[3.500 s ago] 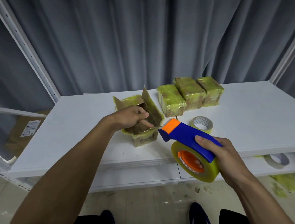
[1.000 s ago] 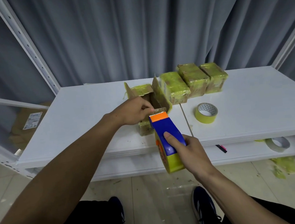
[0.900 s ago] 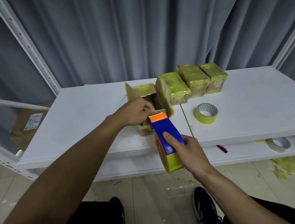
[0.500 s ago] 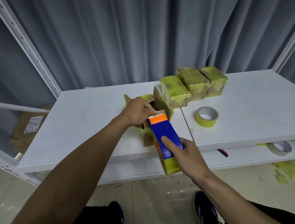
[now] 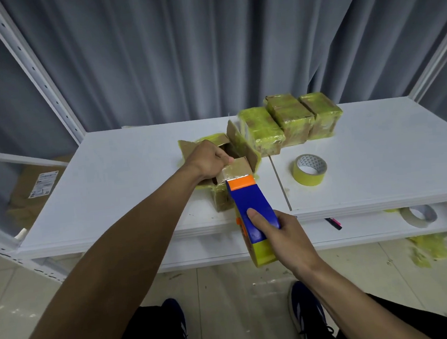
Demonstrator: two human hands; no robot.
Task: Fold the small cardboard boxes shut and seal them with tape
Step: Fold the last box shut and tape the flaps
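Nearby, loose tape roll point(image 5: 309, 169) beside sealed boxes point(image 5: 290, 124); left hand point(image 5: 208, 160) clamped on box flap point(image 5: 234, 168), right hand point(image 5: 283, 235) on dispenser point(image 5: 250, 210).

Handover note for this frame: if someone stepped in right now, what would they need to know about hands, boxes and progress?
Left hand presses a flap down on the open box.
Right hand grips the tape dispenser, its orange front end at the box's near edge.
Three sealed boxes stand in a row behind; a spare tape roll lies to the right on the table.
Done: three boxes taped.
Left: fold the raised flaps shut, tape this box.
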